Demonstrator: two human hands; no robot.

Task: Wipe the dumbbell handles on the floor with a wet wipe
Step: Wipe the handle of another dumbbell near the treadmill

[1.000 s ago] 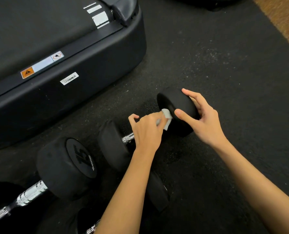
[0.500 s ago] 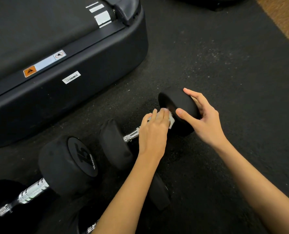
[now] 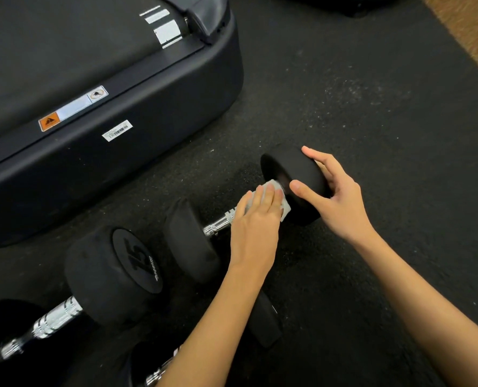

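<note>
The left hand (image 3: 256, 219) lies over the chrome handle (image 3: 219, 224) of a dumbbell on the floor (image 3: 371, 121), its fingers curled down around a white wet wipe (image 3: 283, 208) that is pressed against the bar close to the far weight head (image 3: 293, 174). The right hand (image 3: 335, 196) cups that black head, thumb on its near rim and fingers spread over its far side. The dumbbell's near head (image 3: 190, 241) sits just left of the left wrist, with a short stretch of bare bar showing between it and the wipe. Nearer the lower left lies a larger dumbbell (image 3: 112, 275) marked 15 on its end face, its ribbed bar running off toward the corner. A third dumbbell's bar (image 3: 162, 370) peeks out under the left forearm (mostly hidden). A black treadmill base (image 3: 120, 163) with warning stickers fills the upper left, beside the dark rubber floor.
</note>
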